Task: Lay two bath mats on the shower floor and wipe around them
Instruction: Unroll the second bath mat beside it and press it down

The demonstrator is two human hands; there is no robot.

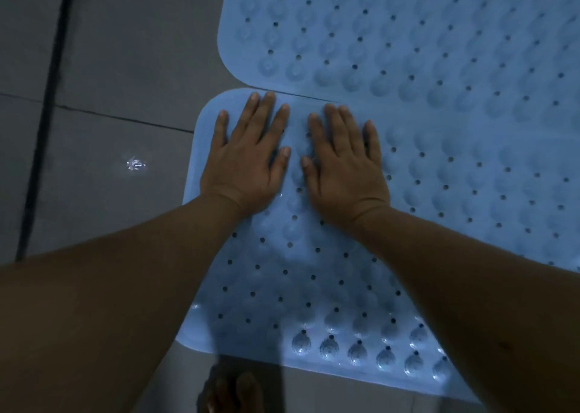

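No brand, label or writing could be read anywhere in the dim, bluish view. Two blue mats lay on the grey tiled floor (pixel 103 67). The near mat (pixel 301 274) had its far edge touching or slightly overlapping the far mat (pixel 408 36); which lay on top could not be told. Both mats ran out of view at the right, and the arms hid part of the near mat. Both were dotted with small holes and round bumps. The left hand (pixel 248 158) and right hand (pixel 342 161) rested flat side by side, palms down, fingers spread, on the near mat's far left corner, gripping nothing. A small bright glint (pixel 136 164) sat on the floor left of the mat. A bare foot (pixel 232 390) showed at the near edge, partly cut off.
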